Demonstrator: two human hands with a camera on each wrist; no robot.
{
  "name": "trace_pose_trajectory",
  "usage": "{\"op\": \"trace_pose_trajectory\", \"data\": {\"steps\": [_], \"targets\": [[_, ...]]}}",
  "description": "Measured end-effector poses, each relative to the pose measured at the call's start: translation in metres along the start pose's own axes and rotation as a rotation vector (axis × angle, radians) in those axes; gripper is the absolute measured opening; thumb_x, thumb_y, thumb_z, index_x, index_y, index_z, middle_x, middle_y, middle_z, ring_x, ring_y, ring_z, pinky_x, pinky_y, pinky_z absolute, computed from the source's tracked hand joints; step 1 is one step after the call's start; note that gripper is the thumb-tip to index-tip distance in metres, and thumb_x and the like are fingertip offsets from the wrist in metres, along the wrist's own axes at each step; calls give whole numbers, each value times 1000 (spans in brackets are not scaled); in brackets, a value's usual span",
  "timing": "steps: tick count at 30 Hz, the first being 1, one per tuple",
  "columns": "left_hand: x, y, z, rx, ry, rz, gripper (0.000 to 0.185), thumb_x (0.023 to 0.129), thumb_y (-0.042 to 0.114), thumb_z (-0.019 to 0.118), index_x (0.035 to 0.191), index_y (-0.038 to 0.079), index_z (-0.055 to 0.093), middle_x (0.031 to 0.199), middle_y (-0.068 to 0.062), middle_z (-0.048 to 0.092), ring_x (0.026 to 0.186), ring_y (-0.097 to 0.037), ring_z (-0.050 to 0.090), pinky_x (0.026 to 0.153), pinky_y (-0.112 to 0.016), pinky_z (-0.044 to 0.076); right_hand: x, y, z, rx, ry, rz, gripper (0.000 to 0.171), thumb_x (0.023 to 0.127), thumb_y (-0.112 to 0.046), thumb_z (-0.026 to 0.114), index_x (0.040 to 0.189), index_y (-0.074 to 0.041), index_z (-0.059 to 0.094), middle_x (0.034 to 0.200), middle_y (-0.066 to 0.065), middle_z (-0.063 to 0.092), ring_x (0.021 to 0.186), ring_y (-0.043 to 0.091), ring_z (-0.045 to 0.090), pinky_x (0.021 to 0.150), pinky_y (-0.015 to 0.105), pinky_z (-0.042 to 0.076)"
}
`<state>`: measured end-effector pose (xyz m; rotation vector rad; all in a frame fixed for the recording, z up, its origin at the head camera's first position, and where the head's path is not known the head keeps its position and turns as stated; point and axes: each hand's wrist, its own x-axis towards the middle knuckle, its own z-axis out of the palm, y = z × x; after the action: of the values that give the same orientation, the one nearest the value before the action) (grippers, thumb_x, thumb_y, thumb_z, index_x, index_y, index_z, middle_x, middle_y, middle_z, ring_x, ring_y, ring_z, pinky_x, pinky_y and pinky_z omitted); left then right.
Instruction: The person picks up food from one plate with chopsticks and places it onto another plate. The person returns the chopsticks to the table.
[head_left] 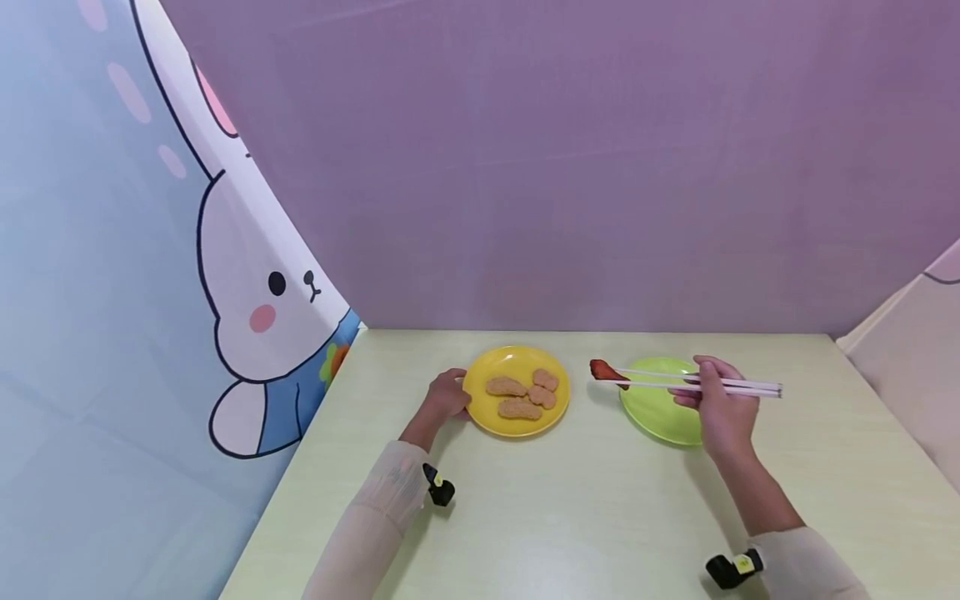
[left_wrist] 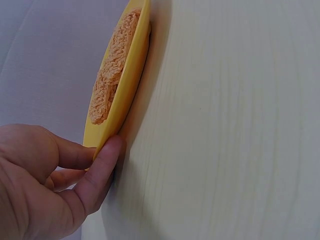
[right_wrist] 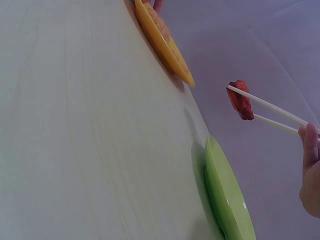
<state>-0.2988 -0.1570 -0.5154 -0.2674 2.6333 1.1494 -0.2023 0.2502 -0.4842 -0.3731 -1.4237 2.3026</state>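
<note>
My left hand (head_left: 447,396) grips the left rim of a yellow plate (head_left: 517,360); in the left wrist view the thumb and fingers pinch its edge (left_wrist: 90,137). Several tan, crinkly fried-looking food pieces (head_left: 519,408) lie on that plate. My right hand (head_left: 726,421) holds a pair of white chopsticks (head_left: 757,388). Between their tips is a reddish-brown piece shaped like a chicken drumstick (head_left: 606,372), held in the air between the two plates. Below the chopsticks and partly behind the right hand stands a green plate (head_left: 660,414), with no food visible on it.
Both plates stand on a pale wood-grain table (head_left: 570,517) toward its back edge. A purple backdrop (head_left: 562,167) rises behind. To the left hangs a blue cloth with a cartoon rabbit (head_left: 262,333). Each wrist wears a small black camera (head_left: 441,492).
</note>
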Motion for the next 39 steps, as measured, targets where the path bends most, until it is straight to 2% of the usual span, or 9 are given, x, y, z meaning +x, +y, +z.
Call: {"op": "trace_pose_trajectory", "data": {"steps": [14, 18, 23, 32, 39], "targets": [[0, 1, -1, -21, 1, -1, 66, 81, -6, 60, 145, 8, 54, 130, -16, 66, 72, -14, 68, 61, -24, 59, -5, 10, 28, -16, -50, -6, 19, 97, -20, 68, 109, -6, 72, 78, 7, 73, 56, 18, 73, 52, 29, 61], [-1, 1, 0, 1, 2, 5, 65, 81, -5, 61, 145, 8, 54, 130, -15, 66, 73, -13, 68, 62, -24, 59, -5, 15, 37, -44, -66, -19, 18, 98, -20, 66, 109, -7, 72, 78, 7, 73, 57, 17, 74, 53, 28, 61], [-2, 0, -1, -21, 3, -5, 66, 81, -6, 60, 145, 8, 54, 130, -16, 66, 72, -13, 68, 62, -24, 59, -6, 22, 49, -68, -69, -19, 15, 100, -19, 64, 107, -9, 73, 79, 10, 74, 56, 17, 73, 54, 28, 61], [0, 1, 1, -35, -2, -21, 66, 82, -7, 61, 145, 8, 53, 130, -16, 65, 72, -14, 69, 61, -26, 61, -21, 20, 74, -93, -85, -5, 14, 101, -14, 61, 105, -8, 73, 79, 9, 71, 56, 16, 73, 54, 29, 61], [0, 0, 1, -34, 1, -14, 65, 82, -6, 61, 145, 8, 53, 130, -16, 66, 73, -14, 69, 62, -25, 60, -9, 46, 80, -90, -87, -28, 17, 102, -19, 61, 109, -9, 72, 79, 5, 70, 57, 14, 73, 55, 28, 62]]}}
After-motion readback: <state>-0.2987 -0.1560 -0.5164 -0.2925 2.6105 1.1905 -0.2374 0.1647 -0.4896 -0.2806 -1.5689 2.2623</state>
